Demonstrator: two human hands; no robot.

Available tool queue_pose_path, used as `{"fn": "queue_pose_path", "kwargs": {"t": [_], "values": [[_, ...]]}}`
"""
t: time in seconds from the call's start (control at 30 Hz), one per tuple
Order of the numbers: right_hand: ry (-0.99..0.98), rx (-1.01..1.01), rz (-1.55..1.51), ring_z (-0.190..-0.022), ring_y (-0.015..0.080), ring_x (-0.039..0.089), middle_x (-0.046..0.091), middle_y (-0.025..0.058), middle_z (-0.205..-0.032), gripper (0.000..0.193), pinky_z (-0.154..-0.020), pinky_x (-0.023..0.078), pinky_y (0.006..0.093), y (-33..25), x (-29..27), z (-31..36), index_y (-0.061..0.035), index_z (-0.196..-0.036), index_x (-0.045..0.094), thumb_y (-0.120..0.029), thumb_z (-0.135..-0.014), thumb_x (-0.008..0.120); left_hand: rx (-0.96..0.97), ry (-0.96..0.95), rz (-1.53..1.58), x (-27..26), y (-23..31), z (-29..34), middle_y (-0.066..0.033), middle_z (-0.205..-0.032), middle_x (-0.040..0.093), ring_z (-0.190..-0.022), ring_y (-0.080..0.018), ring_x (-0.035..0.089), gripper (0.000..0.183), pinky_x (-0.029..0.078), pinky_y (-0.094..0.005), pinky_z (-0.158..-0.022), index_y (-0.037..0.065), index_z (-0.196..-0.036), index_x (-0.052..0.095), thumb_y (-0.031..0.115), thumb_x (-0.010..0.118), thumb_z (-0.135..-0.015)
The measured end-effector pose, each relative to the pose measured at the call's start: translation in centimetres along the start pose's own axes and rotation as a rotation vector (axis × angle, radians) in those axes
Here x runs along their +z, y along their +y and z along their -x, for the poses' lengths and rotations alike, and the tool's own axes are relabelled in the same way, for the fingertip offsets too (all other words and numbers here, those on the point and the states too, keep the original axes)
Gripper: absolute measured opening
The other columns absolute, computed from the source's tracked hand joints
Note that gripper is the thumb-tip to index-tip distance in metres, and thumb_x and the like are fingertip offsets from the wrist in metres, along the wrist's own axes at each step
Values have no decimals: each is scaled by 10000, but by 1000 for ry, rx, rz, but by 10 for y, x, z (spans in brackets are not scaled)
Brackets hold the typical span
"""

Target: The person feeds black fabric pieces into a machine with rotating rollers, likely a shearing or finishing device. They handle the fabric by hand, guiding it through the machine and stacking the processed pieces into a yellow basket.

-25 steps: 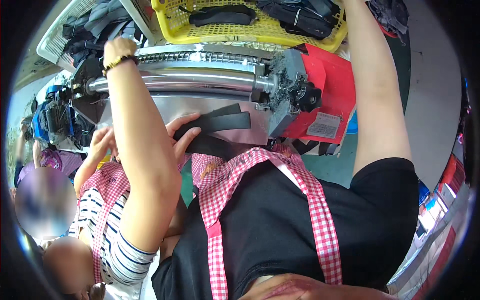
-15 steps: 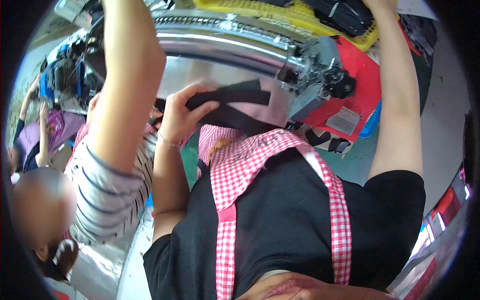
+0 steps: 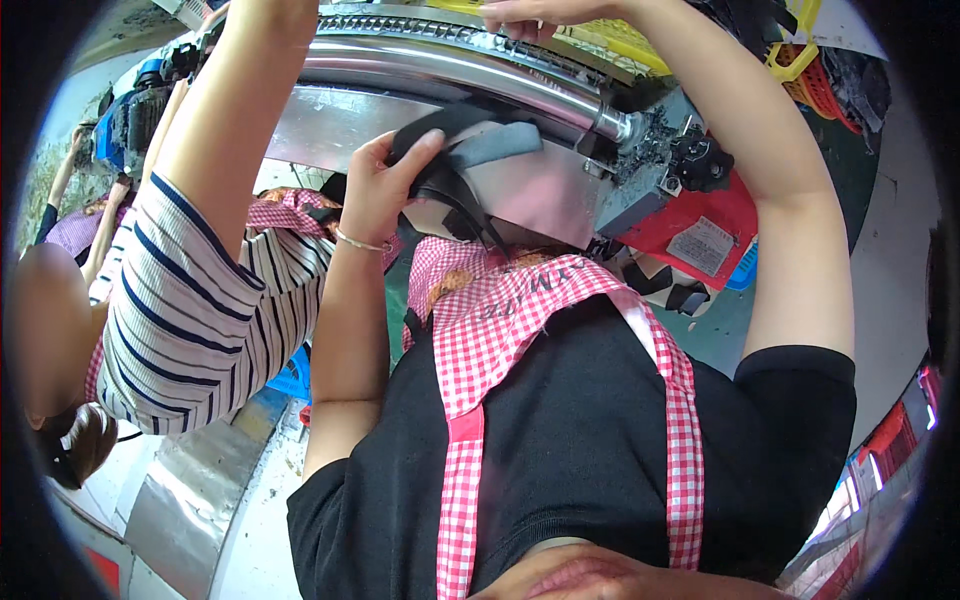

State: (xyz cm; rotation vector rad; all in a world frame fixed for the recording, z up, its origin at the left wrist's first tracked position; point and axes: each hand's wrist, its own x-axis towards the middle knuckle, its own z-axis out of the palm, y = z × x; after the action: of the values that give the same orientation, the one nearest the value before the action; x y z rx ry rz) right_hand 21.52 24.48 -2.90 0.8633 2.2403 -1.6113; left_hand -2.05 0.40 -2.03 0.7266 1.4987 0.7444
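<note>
My left hand (image 3: 383,185) is closed around a bundle of flat black strips (image 3: 440,125), pinched between thumb and fingers. One strip shows a grey face (image 3: 495,145); thin ends hang toward my apron. Below the bundle is the machine's smooth metal plate (image 3: 545,195), in front of a shiny metal roller (image 3: 470,92). My right hand (image 3: 525,20) is at the top edge, above the far side of the roller. Its fingers reach leftward, partly cut off by the picture's edge, and nothing shows in them.
A grey machine end with a black knob (image 3: 700,160) and a red panel (image 3: 690,235) stands right of the plate. Yellow basket edges (image 3: 630,50) lie beyond the roller. At the left, a person in a striped shirt (image 3: 190,310) reaches an arm across the machine.
My right hand has come leftward from the yellow basket to above the roller. The strips in my left hand have shifted, and one now turns its grey face up. The neighbour's arm has moved left.
</note>
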Motion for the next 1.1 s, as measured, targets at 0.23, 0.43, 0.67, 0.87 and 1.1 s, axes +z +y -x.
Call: {"fn": "queue_pose_path", "kwargs": {"t": [0.23, 0.43, 0.67, 0.87, 1.1], "values": [[-45, -76, 96, -719, 96, 608, 684, 44, -843, 368, -620, 491, 270, 25, 6, 0, -13, -967, 678, -371, -1034, 625, 126, -80, -142, -2, -11, -16, -74, -968, 725, -800, -102, 689, 417, 555, -220, -691, 2, -1166, 663, 140, 863, -827], [-37, 144, -622, -703, 97, 596, 680, 23, -866, 325, -625, 480, 278, 48, 15, 3, -52, -1033, 685, -375, -1015, 660, -47, -73, -41, 2, 13, -22, -21, -963, 712, -773, -80, 676, 434, 532, -208, -610, 24, -1140, 691, 206, 885, -797], [-79, 102, -446, -763, 118, 650, 706, 44, -850, 174, -700, 518, 279, 49, 3, 5, -9, -1016, 704, -161, -933, 699, 125, -210, 30, -27, 9, -3, -3, -926, 689, -842, -80, 640, 219, 528, -257, -761, 23, -1021, 696, 130, 815, -871], [33, 148, -590, -725, 121, 637, 700, 42, -832, 165, -676, 518, 291, 49, 6, 3, -12, -1045, 700, -128, -976, 606, 25, -60, -334, -20, -8, -3, 1, -772, 649, -592, -81, 575, 267, 462, -251, -519, 34, -981, 665, 263, 789, -922], [-18, 236, -548, -674, 103, 585, 673, 23, -797, 410, -621, 470, 273, 14, 17, 10, -38, -1001, 710, -447, -1003, 673, -6, -117, -369, -14, 7, -8, -24, -755, 696, -601, -52, 585, 347, 427, -197, -519, -20, -965, 712, 266, 866, -843]]}}
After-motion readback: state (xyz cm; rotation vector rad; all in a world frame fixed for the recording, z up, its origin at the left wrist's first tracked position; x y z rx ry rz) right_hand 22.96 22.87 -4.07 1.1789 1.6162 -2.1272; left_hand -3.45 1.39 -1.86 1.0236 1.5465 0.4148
